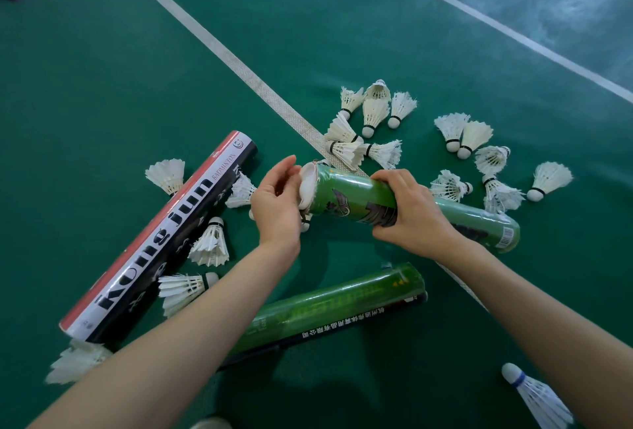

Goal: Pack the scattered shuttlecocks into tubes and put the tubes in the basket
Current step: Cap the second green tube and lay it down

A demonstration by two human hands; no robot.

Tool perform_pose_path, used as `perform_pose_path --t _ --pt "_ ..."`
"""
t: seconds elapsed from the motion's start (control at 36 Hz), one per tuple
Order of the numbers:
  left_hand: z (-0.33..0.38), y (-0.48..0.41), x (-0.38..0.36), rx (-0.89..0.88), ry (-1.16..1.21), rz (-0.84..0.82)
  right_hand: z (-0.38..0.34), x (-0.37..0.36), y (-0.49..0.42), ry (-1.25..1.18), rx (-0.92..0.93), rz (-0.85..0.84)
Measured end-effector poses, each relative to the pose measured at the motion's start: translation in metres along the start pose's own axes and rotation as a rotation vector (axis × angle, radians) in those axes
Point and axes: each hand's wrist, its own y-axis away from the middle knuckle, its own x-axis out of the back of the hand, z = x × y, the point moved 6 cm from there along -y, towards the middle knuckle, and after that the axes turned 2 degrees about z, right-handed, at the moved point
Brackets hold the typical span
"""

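At the tube's mouth my left hand (pixel 277 199) curls its fingers round one shuttlecock (pixel 307 185); my right hand (pixel 411 213) clamps that green tube (pixel 349 194). Two more, a black tube (pixel 161 237) and a second green tube (pixel 329 308), lie on the floor (pixel 102 86) among some twenty loose shuttlecocks (pixel 375 110).

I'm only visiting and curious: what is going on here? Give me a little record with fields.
setting: green court floor with a white line
right hand: grips the green tube around its middle
left hand: holds a shuttlecock at that tube's open end
other tubes: black-and-red tube and second green tube, both lying on the floor
loose shuttlecocks: many, scattered around the tubes
basket: not clearly seen
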Motion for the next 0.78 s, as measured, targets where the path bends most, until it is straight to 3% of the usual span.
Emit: perform_pose_path --t 0.11,0.22,0.33,0.44,0.64,0.78 --pt "-0.001 0.012 -0.009 -0.001 -0.04 -0.134 -0.001 0.001 0.0 -0.009 -0.014 0.016" --pt "0.002 0.021 -0.018 -0.105 -0.275 -0.326 -0.002 0.003 0.001 -0.011 -0.025 0.03" --pt "0.005 0.026 -0.024 -0.172 -0.397 -0.351 -0.005 0.001 0.002 -0.011 -0.035 0.031" --pt "0.0 0.027 -0.025 -0.155 -0.382 -0.395 -0.005 -0.001 0.008 -0.027 -0.033 0.041" --pt "-0.008 0.02 -0.015 -0.002 -0.085 -0.38 -0.005 -0.001 0.011 -0.039 -0.015 0.043" --pt "-0.003 0.013 -0.011 -0.006 -0.133 -0.402 -0.003 0.002 0.008 -0.053 -0.013 0.038"
